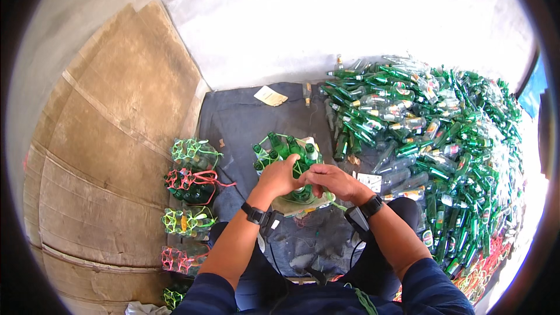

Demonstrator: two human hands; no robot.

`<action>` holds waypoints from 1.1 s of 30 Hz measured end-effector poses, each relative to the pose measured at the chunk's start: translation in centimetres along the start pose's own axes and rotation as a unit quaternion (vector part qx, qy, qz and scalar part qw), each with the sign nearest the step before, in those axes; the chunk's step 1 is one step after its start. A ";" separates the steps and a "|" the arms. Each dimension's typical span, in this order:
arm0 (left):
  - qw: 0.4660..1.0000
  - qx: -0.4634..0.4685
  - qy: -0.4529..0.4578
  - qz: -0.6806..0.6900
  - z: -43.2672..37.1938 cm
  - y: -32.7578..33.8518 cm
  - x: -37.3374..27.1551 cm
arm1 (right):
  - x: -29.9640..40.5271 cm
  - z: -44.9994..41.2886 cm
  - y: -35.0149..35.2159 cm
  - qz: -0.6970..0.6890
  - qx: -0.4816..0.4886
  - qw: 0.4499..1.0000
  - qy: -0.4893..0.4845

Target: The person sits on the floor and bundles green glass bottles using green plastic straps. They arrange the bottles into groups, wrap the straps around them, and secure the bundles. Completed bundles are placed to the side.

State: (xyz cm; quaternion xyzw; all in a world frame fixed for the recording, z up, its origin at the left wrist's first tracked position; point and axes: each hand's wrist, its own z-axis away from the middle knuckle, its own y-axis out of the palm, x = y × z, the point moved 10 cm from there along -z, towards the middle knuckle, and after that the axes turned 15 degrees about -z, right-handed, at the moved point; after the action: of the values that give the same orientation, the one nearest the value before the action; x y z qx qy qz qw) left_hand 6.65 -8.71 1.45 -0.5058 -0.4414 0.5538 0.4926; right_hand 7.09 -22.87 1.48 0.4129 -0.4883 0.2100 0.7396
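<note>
A group of upright green glass bottles [276, 142] stands on a low support in front of me, with pale green plastic twine [295, 136] looped about the necks. Over the near side of the bottles is my left hand [280, 178], thumb raised and fingers meeting the twine near my right hand. My right hand [331, 180] is closed with its fingertips pinched on the twine, and a green tail [335, 202] hangs below it. The two hands touch or nearly touch. What the left fingertips hold is hidden.
A large heap of loose bottles [411, 127] lies to the right, with red and yellow twine [479, 271] at its lower edge. Bundles tied with green twine [194, 151] and red twine [188, 181] line the left, beside cardboard sheets [100, 175]. A paper piece [270, 96] lies near the wall.
</note>
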 end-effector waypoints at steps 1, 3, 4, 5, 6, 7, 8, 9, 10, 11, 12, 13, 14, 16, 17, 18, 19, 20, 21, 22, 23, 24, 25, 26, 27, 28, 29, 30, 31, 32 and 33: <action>1.000 0.003 -0.003 -0.004 0.2 0.5 0.0 | -1.2 0.1 0.3 -0.032 0.008 0.999 0.014; 1.000 -0.004 -0.003 0.012 0.0 0.5 0.1 | -1.9 -1.2 -2.2 -0.005 -0.001 1.000 -0.021; 1.000 -0.006 -0.008 0.006 0.1 0.3 0.1 | -1.7 -1.4 -2.9 -0.012 -0.032 0.999 -0.024; 1.000 -0.007 -0.013 0.000 0.2 0.3 0.0 | -1.7 -1.3 -3.5 -0.018 -0.064 0.997 -0.028; 1.000 -0.008 -0.017 0.009 0.0 0.8 0.5 | -2.0 -1.3 -3.1 -0.030 -0.063 0.997 -0.010; 1.000 -0.001 -0.021 0.009 -0.1 0.9 0.5 | -2.1 -1.0 -2.9 -0.041 -0.065 0.997 0.007; 1.000 0.001 -0.026 0.005 0.1 1.1 0.5 | -2.2 -0.9 -2.7 -0.039 -0.074 0.996 0.018; 1.000 -0.001 -0.027 0.000 0.2 0.8 0.5 | -1.9 -0.8 -2.8 -0.045 -0.074 0.996 0.027; 1.000 -0.009 -0.025 -0.003 0.1 0.9 0.6 | -1.7 -0.7 -2.9 -0.050 -0.075 0.995 0.037; 1.000 0.002 -0.029 0.007 0.1 1.2 0.6 | -1.7 -0.6 -3.0 -0.055 -0.075 0.995 0.047; 0.999 0.010 -0.034 0.016 0.0 1.0 0.6 | -1.5 -0.6 -2.9 -0.060 -0.068 0.995 0.041; 0.999 0.019 -0.039 0.024 0.1 1.0 0.6 | -1.4 -0.5 -2.9 -0.055 -0.071 0.995 0.041; 0.999 0.010 -0.039 0.017 0.1 1.3 0.7 | -1.4 -0.4 -2.9 -0.050 -0.075 0.995 0.042; 0.999 0.007 -0.043 0.016 0.0 1.4 0.9 | -1.0 -0.4 -2.7 -0.046 -0.077 0.995 0.041; 0.999 0.005 -0.045 0.016 0.0 1.5 1.0 | -0.9 -0.6 -2.7 -0.040 -0.074 0.996 0.038; 0.999 0.005 -0.047 0.016 0.0 1.4 0.9 | -0.9 -0.7 -2.8 -0.034 -0.073 0.996 0.034; 0.999 0.005 -0.049 0.016 0.0 1.4 0.9 | -0.7 -0.8 -2.9 -0.028 -0.071 0.997 0.030; 0.999 0.004 -0.051 0.017 0.0 1.3 0.9 | -0.4 -0.9 -2.9 -0.031 -0.071 0.997 0.023; 0.998 0.008 -0.052 0.019 0.0 1.3 0.9 | -0.1 -0.9 -2.8 -0.035 -0.072 0.997 0.017; 0.998 0.011 -0.053 0.021 -0.1 1.4 0.9 | 0.2 -1.0 -2.9 -0.038 -0.074 0.996 0.010; 0.998 0.014 -0.055 0.023 -0.1 1.4 0.9 | 0.3 -1.1 -3.0 -0.041 -0.077 0.996 0.005; 0.998 0.015 -0.052 0.023 0.0 1.4 0.8 | 0.3 -1.3 -3.1 -0.044 -0.079 0.996 -0.001; 0.998 0.014 -0.051 0.023 0.0 1.4 0.7 | 0.4 -1.5 -3.3 -0.048 -0.082 0.995 -0.007; 0.998 0.013 -0.049 0.022 0.0 1.4 0.6 | 0.2 -1.7 -3.8 -0.054 -0.079 0.995 -0.006; 0.999 0.013 -0.048 0.020 0.0 1.4 0.6 | 0.4 -1.8 -3.9 -0.055 -0.083 0.995 -0.011; 0.999 0.005 -0.046 0.025 0.1 1.3 0.6 | 0.5 -1.8 -3.9 -0.057 -0.087 0.994 -0.017; 0.999 -0.003 -0.043 0.030 0.2 1.1 0.5 | 0.7 -1.9 -4.0 -0.058 -0.092 0.994 -0.022; 0.999 -0.011 -0.040 0.036 0.2 0.9 0.4 | 0.9 -1.9 -4.0 -0.059 -0.094 0.993 -0.027; 0.999 -0.017 -0.025 0.031 0.2 0.9 0.2 | 1.2 -1.9 -4.0 -0.059 -0.096 0.993 -0.031; 0.999 -0.024 -0.010 0.026 0.2 0.9 0.1 | 1.4 -1.9 -4.1 -0.059 -0.098 0.993 -0.035; 0.999 -0.030 0.004 0.021 0.2 0.8 -0.2 | 1.5 -2.0 -4.2 -0.059 -0.100 0.992 -0.039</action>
State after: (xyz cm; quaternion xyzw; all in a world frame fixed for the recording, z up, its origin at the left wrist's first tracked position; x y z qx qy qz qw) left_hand 6.40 -8.95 0.71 -0.5318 -0.4451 0.5483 0.4675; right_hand 11.86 -23.79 0.75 0.3726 -0.5104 0.0994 0.7686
